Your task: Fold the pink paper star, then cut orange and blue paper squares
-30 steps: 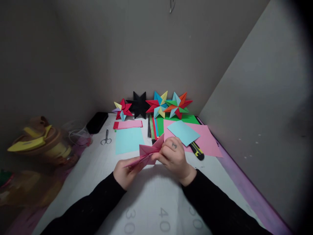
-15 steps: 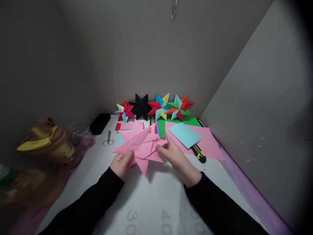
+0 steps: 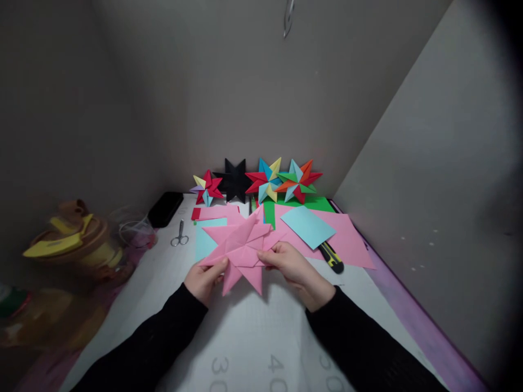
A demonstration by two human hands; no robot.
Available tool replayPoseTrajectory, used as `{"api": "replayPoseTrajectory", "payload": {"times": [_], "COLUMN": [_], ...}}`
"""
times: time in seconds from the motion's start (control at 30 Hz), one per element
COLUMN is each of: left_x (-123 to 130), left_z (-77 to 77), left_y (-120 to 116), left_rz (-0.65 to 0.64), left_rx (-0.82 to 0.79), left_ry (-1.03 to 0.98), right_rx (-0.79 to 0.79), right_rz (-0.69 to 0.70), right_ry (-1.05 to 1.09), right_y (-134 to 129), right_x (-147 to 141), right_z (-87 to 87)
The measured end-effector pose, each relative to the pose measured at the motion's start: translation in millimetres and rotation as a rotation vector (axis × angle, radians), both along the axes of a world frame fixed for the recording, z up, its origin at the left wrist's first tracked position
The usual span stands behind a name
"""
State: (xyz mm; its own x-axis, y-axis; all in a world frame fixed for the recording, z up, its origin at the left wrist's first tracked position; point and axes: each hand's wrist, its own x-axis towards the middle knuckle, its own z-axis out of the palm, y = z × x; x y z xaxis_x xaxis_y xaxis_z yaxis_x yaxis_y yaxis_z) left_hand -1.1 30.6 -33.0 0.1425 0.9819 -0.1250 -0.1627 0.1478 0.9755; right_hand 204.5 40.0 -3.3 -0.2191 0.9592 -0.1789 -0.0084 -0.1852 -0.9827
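Observation:
A pink folded paper star [image 3: 245, 245] with several points is held up above the table between both hands. My left hand [image 3: 206, 277] pinches its lower left part, thumb on top and fingers underneath. From the other side, my right hand [image 3: 292, 267] grips the star's right part between thumb and fingers. Some fingers of both hands are hidden behind the paper. Beyond the star lie light blue paper [image 3: 210, 237] and a pink strip [image 3: 216, 212], partly covered by it.
Several finished stars, such as a black star [image 3: 236, 181], lean on the back wall. Small scissors [image 3: 180, 234] and a black phone [image 3: 165, 209] lie left. A light blue sheet [image 3: 308, 226] rests on pink paper [image 3: 347, 239] beside a yellow-black cutter [image 3: 332, 257]. A pot [image 3: 77, 239] stands far left.
The star has turned in my hands and shifted slightly right. My right thumb and fingers, earlier spread around a point at the edge, now close on the paper.

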Motion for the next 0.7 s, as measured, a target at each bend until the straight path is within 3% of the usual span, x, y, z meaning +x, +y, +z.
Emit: {"api": "replayPoseTrajectory", "payload": {"times": [0.07,0.13,0.3,0.4,0.47,0.57,0.63,0.7], "left_x": [-3.3,-4.3,0.0,0.1,-0.9,-1.6,-1.0,0.1], "left_z": [3.7,7.7,6.9,2.1,1.1,3.8,7.8,12.8], "left_y": [3.2,4.5,-2.2,-4.8,-4.2,-3.5,-4.8,-7.5], "left_rz": [0.094,0.102,-0.152,-0.156,-0.074,0.072,0.114,0.083], "left_rx": [-0.045,-0.063,-0.067,-0.060,-0.015,0.150,0.256,0.334], "left_ry": [-0.033,-0.080,0.030,0.110,0.194,0.285,0.332,0.409], "right_rx": [0.034,0.049,0.074,0.135,0.276,0.686,0.974,1.151], "right_rz": [-0.003,0.031,0.209,0.187,-0.010,-0.467,-0.529,-0.406], "right_ry": [-0.069,-0.133,-0.114,-0.124,-0.173,-0.366,-0.502,-0.564], "right_y": [0.8,0.3,-2.8,-2.2,-2.8,-10.0,-18.3,-26.3], "right_x": [6.4,12.4,15.8,10.7,7.4,4.8,3.4,1.3], "right_z": [6.9,13.6,21.5,19.6,19.0,23.1,28.2,32.9]}}
